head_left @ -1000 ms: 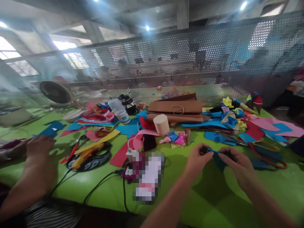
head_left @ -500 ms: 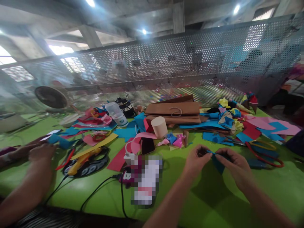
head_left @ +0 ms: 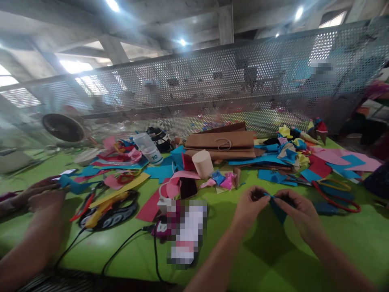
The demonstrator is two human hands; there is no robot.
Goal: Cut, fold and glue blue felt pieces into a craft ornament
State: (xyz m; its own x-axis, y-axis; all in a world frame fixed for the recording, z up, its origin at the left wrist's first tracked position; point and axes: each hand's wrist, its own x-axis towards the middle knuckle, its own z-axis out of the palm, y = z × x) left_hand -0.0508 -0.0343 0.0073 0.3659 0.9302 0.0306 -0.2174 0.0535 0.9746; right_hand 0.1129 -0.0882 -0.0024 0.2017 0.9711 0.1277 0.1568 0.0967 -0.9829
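Observation:
Between my two hands a small piece of blue paper [head_left: 278,211] hangs with a pointed lower end. My left hand [head_left: 251,205] pinches its upper left corner between thumb and forefinger. On the other side, my right hand [head_left: 299,211] pinches the upper right corner, its fingertips close to those of the left. Both hands are raised over the green table [head_left: 270,259]. Red-handled scissors [head_left: 337,200] lie just right of my right hand. A blue and pink foil-like bundle [head_left: 223,179] rests beyond my left hand.
A phone [head_left: 187,235] and a power strip with black cables [head_left: 162,227] lie left of my forearm. A yellow glue gun [head_left: 105,209] is farther left, near a co-worker's hands [head_left: 45,194] with blue paper. Behind stand a beige roll [head_left: 203,163], brown sheets [head_left: 220,142] and a plastic cup [head_left: 148,148].
My hands keep their pinch on the blue paper, almost unmoved. The co-worker's hands at the left have shifted slightly left. The whole view has moved a little.

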